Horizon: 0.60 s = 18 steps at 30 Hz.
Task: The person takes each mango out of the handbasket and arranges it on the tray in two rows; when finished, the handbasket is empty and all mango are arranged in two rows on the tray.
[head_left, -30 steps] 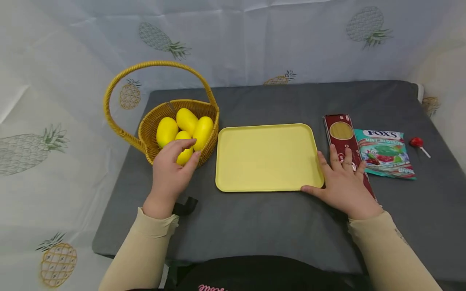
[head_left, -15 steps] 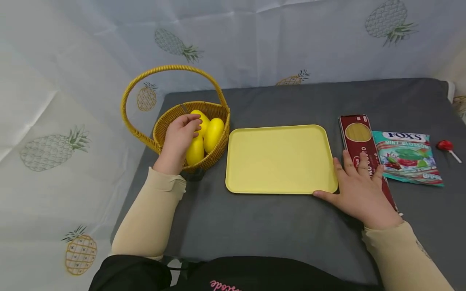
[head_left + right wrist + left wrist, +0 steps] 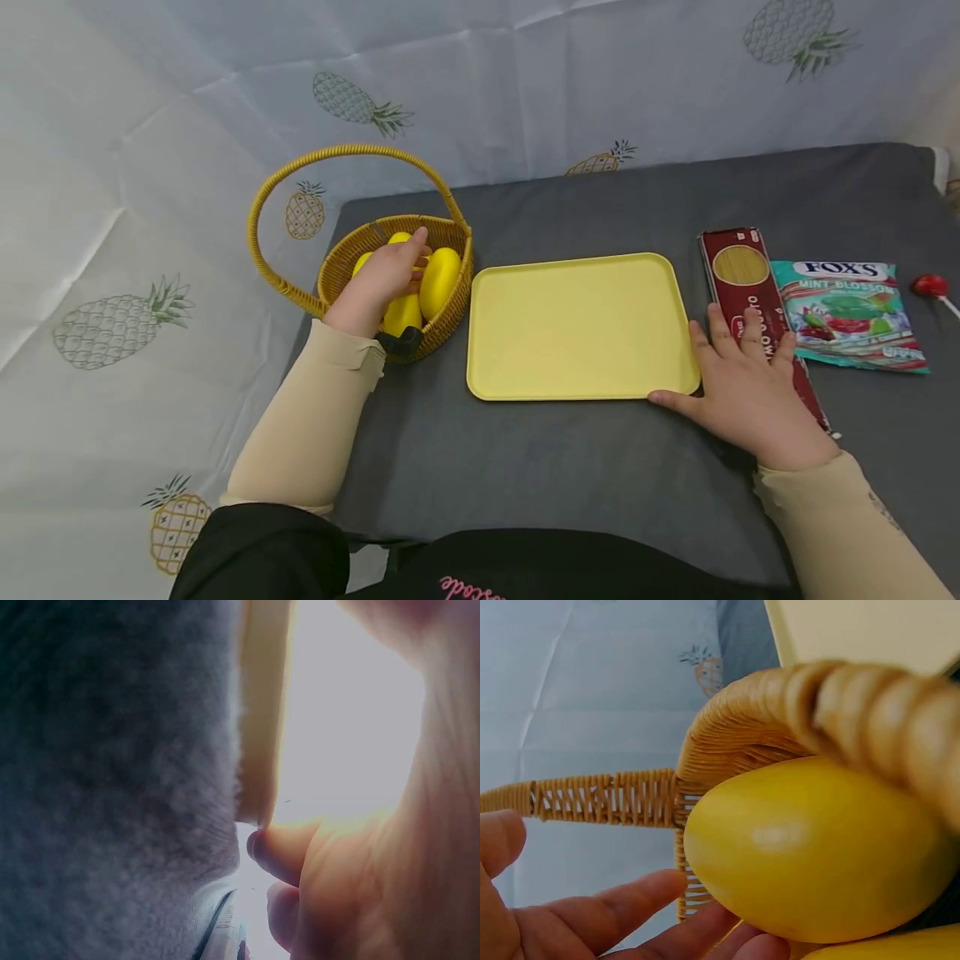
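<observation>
Fingers (image 3: 626, 906) loosely extended, left hand (image 3: 381, 277) touches yellow fruit (image 3: 802, 847) inside basket (image 3: 452, 321). Right hand (image 3: 753, 404) splays across tray (image 3: 581, 329) corner, red box (image 3: 741, 287).

Looks like a small fabric-walled nook, tbh can't tell if it's in a home or a studio. Creased pineapple-print curtains (image 3: 510, 104) hang behind and to the left of a gray-draped table (image 3: 570, 471).
</observation>
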Each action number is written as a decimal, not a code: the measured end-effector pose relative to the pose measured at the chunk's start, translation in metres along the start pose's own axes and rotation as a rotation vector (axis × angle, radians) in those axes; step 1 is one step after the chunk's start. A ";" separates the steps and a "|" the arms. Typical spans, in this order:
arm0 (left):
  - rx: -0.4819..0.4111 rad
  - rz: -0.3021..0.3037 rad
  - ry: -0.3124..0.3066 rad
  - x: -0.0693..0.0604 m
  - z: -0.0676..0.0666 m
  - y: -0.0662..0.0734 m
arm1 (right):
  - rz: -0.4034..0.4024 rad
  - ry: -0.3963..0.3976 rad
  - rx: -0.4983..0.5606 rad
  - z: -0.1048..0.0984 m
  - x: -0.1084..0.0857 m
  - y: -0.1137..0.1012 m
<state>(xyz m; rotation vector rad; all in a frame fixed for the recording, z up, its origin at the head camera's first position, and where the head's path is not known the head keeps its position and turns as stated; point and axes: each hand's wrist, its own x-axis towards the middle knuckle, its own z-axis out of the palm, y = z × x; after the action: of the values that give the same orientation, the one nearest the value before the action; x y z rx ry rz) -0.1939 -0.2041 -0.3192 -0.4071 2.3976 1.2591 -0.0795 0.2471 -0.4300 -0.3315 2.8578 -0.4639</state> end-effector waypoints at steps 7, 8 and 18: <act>0.316 0.041 -0.109 0.013 -0.003 0.005 | -0.005 0.004 0.001 0.001 0.000 0.002; 0.372 0.055 -0.117 0.014 -0.003 0.006 | -0.006 0.003 0.000 0.002 0.000 0.002; 0.492 0.058 -0.085 0.017 0.001 0.011 | -0.002 0.009 -0.004 0.003 0.001 0.003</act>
<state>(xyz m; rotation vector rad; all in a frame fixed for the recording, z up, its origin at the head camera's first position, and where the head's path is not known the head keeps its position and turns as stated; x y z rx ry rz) -0.2134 -0.1985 -0.3203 -0.1330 2.5459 0.6513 -0.0799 0.2486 -0.4335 -0.3344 2.8673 -0.4617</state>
